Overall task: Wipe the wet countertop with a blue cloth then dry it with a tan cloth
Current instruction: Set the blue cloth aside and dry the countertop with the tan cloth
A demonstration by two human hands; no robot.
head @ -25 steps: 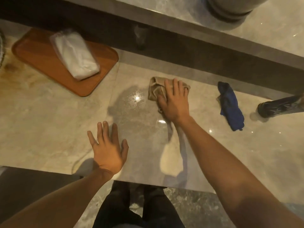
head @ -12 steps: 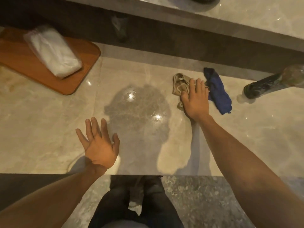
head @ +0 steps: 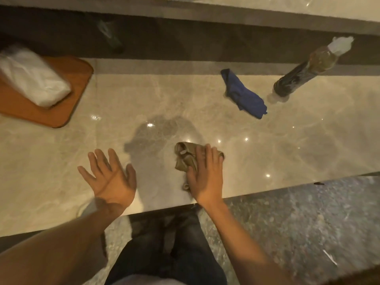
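At the far left a white wrapped packet point(head: 33, 79) lies on a wooden board point(head: 76, 91). The left hand point(head: 111, 179) is spread flat on the countertop point(head: 41, 161) near its front edge. Just right, the right hand point(head: 205, 175) presses straight fingers on the crumpled tan cloth point(head: 185, 157), close to that edge. Bare marble separates it from the far blue cloth point(head: 244, 95) and the bottle point(head: 296, 79) beside it.

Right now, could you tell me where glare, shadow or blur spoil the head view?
Head view: small bright glints dot the countertop; a dark head-shaped shadow lies beyond the tan cloth; the white bag on the left is motion-blurred; the bottle leans outward, wide-angle distortion.
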